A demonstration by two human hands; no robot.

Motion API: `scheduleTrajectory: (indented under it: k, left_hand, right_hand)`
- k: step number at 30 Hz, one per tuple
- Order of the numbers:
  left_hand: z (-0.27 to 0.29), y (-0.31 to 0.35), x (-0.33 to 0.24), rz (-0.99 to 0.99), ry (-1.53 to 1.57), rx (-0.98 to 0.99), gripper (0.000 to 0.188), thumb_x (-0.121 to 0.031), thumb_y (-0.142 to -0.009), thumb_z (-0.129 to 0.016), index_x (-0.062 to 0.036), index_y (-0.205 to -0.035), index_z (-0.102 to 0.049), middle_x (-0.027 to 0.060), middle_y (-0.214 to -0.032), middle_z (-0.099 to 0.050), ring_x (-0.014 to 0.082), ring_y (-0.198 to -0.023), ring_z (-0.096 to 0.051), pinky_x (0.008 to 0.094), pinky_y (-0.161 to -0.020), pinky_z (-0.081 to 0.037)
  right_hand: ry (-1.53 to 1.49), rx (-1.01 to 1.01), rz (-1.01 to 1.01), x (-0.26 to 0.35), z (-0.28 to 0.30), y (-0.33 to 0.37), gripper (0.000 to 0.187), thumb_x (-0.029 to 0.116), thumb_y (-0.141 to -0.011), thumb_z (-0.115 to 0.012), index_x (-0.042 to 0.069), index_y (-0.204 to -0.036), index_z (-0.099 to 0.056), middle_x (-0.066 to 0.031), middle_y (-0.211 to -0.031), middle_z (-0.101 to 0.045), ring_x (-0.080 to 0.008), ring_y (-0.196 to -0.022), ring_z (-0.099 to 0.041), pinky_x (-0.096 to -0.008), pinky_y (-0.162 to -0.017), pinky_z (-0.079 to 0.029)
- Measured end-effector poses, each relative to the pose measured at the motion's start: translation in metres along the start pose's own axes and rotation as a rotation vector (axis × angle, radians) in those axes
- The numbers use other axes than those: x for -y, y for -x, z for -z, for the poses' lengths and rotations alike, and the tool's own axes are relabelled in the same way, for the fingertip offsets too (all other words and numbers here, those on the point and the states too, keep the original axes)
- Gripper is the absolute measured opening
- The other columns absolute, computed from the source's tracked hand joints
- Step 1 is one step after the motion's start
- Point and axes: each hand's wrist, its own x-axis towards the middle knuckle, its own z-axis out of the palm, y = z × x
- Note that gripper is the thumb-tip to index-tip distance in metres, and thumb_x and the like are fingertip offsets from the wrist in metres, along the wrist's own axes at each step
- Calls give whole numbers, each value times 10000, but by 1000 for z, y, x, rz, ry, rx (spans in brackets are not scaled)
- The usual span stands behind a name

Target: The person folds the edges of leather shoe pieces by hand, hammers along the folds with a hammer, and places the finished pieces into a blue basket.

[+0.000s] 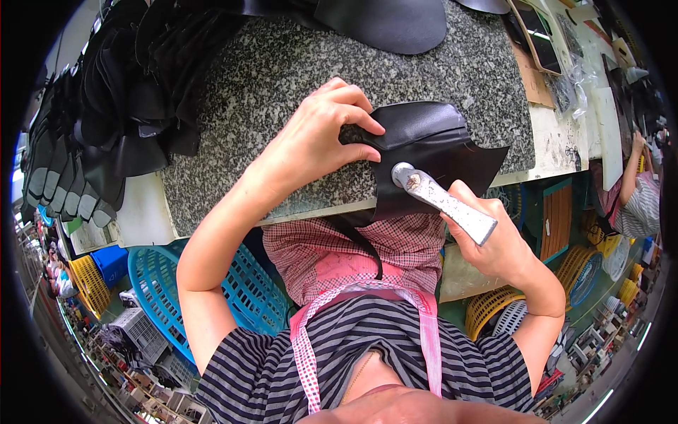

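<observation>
A black leather piece (431, 134) lies at the front edge of the speckled stone slab (282, 56), its lower part hanging over the edge. My left hand (332, 120) pinches the piece's left side between thumb and fingers. In my right hand (494, 233) is a hammer (445, 198) with a worn, whitish metal head. The hammer's round face is over the leather, close to its lower left part; whether it touches, I cannot tell. My right fingers wrap the handle, which is mostly hidden.
Stacks of black leather pieces (127, 85) crowd the left of the slab. Another black piece (388, 25) lies at the far edge. A phone (535, 35) rests at the far right. Below the table stand a blue basket (155, 283) and a yellow basket (487, 307). Another person (639, 198) is at right.
</observation>
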Motion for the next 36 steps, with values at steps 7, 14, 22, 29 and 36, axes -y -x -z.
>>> scheduleTrajectory:
  k: [7, 14, 22, 29, 36]
  left_hand:
    - [-1, 2, -4, 40, -4, -18, 346, -178, -635, -905, -102, -952, -786, 39, -980, -653, 232, -991, -612, 364, -856, -540]
    - [-2, 4, -1, 29, -12, -34, 358, -169, -623, -906, -91, -949, -779, 39, -968, -642, 232, -973, -605, 363, -860, -539]
    - [-4, 5, 0, 9, -10, -55, 352, -156, -625, -902, -88, -945, -773, 42, -964, -639, 235, -967, -604, 363, -859, -538]
    - [-3, 9, -3, 22, -21, -58, 398, -129, -606, -907, -88, -978, -771, 47, -986, -636, 241, -972, -604, 368, -865, -536]
    - [-9, 16, -10, 74, -14, -118, 439, -132, -615, -908, -85, -1028, -769, 66, -1063, -634, 258, -1028, -606, 373, -909, -522]
  right_hand:
    - [72, -276, 173, 16, 5, -8, 190, -16, -921, -600, -22, -1099, -534, -199, -739, -531, -449, -685, -573, -368, -579, -462]
    - [164, -299, 194, 8, 3, -16, 237, 9, -901, -603, -38, -1125, -542, -177, -777, -585, -312, -686, -615, -412, -598, -498]
    - [205, -296, 221, 9, 3, -17, 352, 33, -854, -657, -23, -1161, -495, -222, -810, -626, -432, -734, -649, -474, -604, -520]
    - [152, -98, 57, -1, -14, -27, 302, 25, -862, -612, 16, -1104, -431, -247, -760, -617, -475, -756, -634, -529, -625, -494]
    - [156, -103, 58, -1, -14, -26, 301, 13, -851, -610, 18, -1098, -437, -250, -766, -622, -481, -767, -633, -530, -638, -498]
